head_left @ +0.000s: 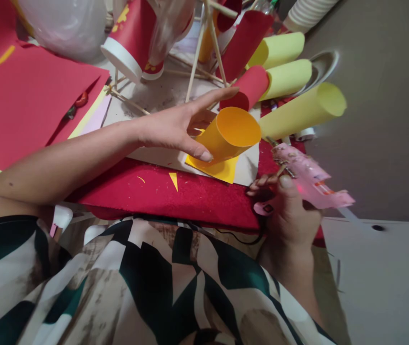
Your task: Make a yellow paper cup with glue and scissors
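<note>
An orange paper tube (238, 128) stands a little tilted on a flat orange paper piece (222, 168). My left hand (176, 124) grips the tube from its left side, thumb on the near wall, with the other fingers partly hidden behind it. In my right hand (292, 206) is a pink hot glue gun (310, 167), its nozzle directed up and left towards the orange tube. A clear glue stick (351, 216) sticks out of its rear end. Under the orange paper lies a pale board (249, 167).
Beyond the tube lie a red paper tube (258, 84) and several yellow ones (305, 108). A wooden stick frame (193, 62) and red paper cups (127, 43) stand at the back. Red paper sheets (32, 96) cover the left. A small orange scrap (173, 181) lies on red cloth (204, 201).
</note>
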Action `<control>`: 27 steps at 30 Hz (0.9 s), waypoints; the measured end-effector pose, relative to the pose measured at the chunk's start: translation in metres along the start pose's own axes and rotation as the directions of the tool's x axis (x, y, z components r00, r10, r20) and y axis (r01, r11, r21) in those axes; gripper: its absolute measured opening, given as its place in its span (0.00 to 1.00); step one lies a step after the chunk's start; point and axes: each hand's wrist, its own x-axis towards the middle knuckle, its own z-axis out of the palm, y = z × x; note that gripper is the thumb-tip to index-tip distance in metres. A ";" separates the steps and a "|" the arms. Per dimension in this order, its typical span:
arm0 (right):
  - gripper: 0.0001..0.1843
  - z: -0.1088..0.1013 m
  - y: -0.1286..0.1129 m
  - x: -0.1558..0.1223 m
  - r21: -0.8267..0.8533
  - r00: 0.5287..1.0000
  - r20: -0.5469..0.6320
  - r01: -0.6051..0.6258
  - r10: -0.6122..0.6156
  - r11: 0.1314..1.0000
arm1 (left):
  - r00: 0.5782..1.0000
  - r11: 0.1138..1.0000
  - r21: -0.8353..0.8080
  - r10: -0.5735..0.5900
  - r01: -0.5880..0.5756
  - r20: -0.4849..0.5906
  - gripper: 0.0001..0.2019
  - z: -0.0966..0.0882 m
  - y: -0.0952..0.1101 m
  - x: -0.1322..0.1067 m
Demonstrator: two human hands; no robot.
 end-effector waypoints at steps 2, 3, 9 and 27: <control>0.19 -0.001 0.001 0.001 -0.010 1.000 -0.003 -0.020 0.020 1.000 | 1.000 0.999 -0.029 -0.020 0.020 0.024 0.46 -0.003 0.002 0.000; 0.19 -0.001 0.001 0.001 -0.017 0.999 -0.003 -0.038 0.038 0.999 | 0.998 0.999 -0.042 -0.027 0.029 0.048 0.46 -0.005 0.003 0.000; 0.22 -0.003 0.001 0.003 -0.072 0.997 0.016 -0.078 0.080 0.994 | 0.967 0.983 0.151 0.062 -0.102 0.248 0.48 -0.010 -0.005 -0.003; 0.31 -0.010 0.011 0.011 -0.213 0.978 0.088 -0.169 0.191 0.962 | 0.981 0.954 0.261 0.103 -0.145 0.165 0.32 0.005 -0.016 -0.030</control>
